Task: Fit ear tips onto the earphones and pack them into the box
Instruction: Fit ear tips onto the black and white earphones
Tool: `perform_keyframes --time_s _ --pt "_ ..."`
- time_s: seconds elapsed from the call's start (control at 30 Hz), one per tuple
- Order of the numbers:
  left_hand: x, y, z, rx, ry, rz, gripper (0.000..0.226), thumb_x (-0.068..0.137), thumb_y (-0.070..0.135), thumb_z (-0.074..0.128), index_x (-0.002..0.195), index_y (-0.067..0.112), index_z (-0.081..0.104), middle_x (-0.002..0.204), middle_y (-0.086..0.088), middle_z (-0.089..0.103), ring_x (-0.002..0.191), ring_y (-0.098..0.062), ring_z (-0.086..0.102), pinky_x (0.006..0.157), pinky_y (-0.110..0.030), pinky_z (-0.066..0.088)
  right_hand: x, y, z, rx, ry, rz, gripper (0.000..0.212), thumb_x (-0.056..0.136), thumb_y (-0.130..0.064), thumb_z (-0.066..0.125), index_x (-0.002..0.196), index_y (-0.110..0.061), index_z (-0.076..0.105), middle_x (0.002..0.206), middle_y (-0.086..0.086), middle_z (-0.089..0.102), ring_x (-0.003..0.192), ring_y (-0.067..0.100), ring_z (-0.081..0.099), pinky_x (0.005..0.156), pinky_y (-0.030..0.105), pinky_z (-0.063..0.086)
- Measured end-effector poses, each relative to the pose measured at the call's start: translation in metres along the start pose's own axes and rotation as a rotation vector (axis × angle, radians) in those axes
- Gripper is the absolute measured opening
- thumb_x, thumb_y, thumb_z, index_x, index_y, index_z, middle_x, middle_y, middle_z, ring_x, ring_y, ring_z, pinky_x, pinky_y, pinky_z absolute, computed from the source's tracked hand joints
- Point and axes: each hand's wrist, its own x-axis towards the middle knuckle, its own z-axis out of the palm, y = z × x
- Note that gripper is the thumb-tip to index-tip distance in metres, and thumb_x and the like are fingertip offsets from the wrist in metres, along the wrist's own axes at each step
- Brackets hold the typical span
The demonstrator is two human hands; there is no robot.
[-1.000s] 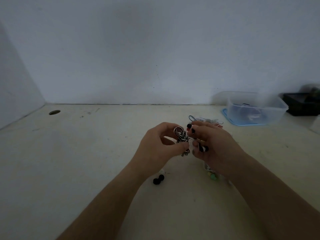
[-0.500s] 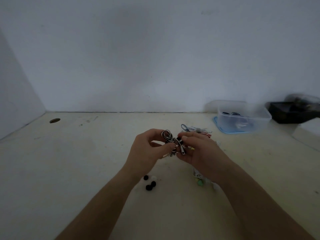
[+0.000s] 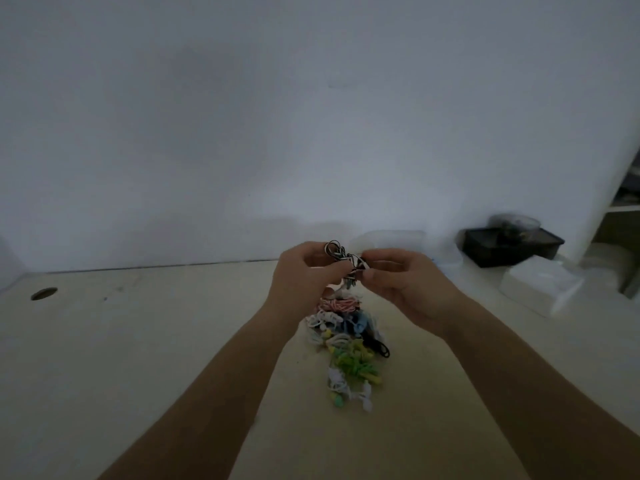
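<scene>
A coiled black-and-white striped earphone (image 3: 341, 258) is held up above the table between both hands. My left hand (image 3: 306, 273) pinches its left side and my right hand (image 3: 401, 284) pinches its right side. Below them a pile of coloured earphones (image 3: 346, 344) lies on the table, with pink, white, blue, black and green cables. A clear plastic box (image 3: 391, 239) stands by the wall, mostly hidden behind my right hand. No loose ear tips show in this view.
A black tray (image 3: 512, 245) with a clear round container (image 3: 516, 225) on it sits at the back right. A white box (image 3: 540, 287) lies in front of it. A round cable hole (image 3: 44, 293) is in the table at the far left.
My view has tilted up and both hands have lifted the striped earphone higher. The pile of earphones now shows below the hands, and the black ear tips on the table have left the view.
</scene>
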Motion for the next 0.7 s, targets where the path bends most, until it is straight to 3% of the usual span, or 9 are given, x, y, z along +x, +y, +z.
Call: perform_keyframes --time_s 0.23,0.47,0.53,0.6,0.7 --pt "0.073 0.001 0.085 0.082 -0.026 0.032 0.025 0.072 0.015 0.086 0.095 0.016 0.074 0.086 0.0 0.076 0.077 -0.01 0.071 0.069 -0.024 0.053 0.044 -0.03 -0.068 -0.118 0.245 -0.14 0.019 0.082 0.005 0.073 0.1 0.004 0.067 0.095 0.023 0.071 0.082 0.029 0.07 0.077 0.029 0.061" --pt "0.13 -0.024 0.134 0.262 -0.038 0.012 0.03 0.073 0.008 0.083 0.098 0.015 0.068 0.086 0.002 0.071 0.082 -0.013 0.068 0.059 -0.01 0.044 0.097 -0.027 -0.113 -0.59 0.408 -0.17 0.016 0.083 -0.005 0.077 0.098 -0.003 0.071 0.087 0.013 0.075 0.079 0.03 0.072 0.075 0.039 0.062" --pt "0.139 -0.033 0.137 0.322 -0.064 -0.001 0.042 0.075 0.009 0.082 0.112 0.013 0.064 0.1 -0.003 0.07 0.091 -0.016 0.068 0.066 -0.014 0.047 0.105 -0.027 -0.116 -0.834 0.418 -0.189 0.016 0.086 -0.018 0.076 0.1 -0.01 0.073 0.092 0.004 0.074 0.085 0.023 0.07 0.075 0.035 0.059" --pt "0.143 -0.04 0.136 0.417 -0.1 -0.003 0.051 0.082 0.009 0.076 0.129 0.012 0.057 0.121 -0.008 0.065 0.106 -0.019 0.063 0.083 -0.023 0.051 0.109 -0.028 -0.116 -1.061 0.426 -0.192 0.021 0.091 -0.029 0.068 0.104 -0.013 0.074 0.096 0.002 0.073 0.089 0.018 0.066 0.085 0.033 0.053" --pt "0.14 -0.045 0.126 0.499 -0.123 0.051 0.049 0.09 0.006 0.061 0.138 0.01 0.052 0.135 -0.01 0.058 0.121 -0.021 0.057 0.101 -0.027 0.043 0.11 -0.029 -0.113 -1.13 0.456 -0.199 0.024 0.097 -0.031 0.056 0.104 -0.014 0.072 0.097 0.003 0.073 0.089 0.018 0.065 0.09 0.035 0.05"
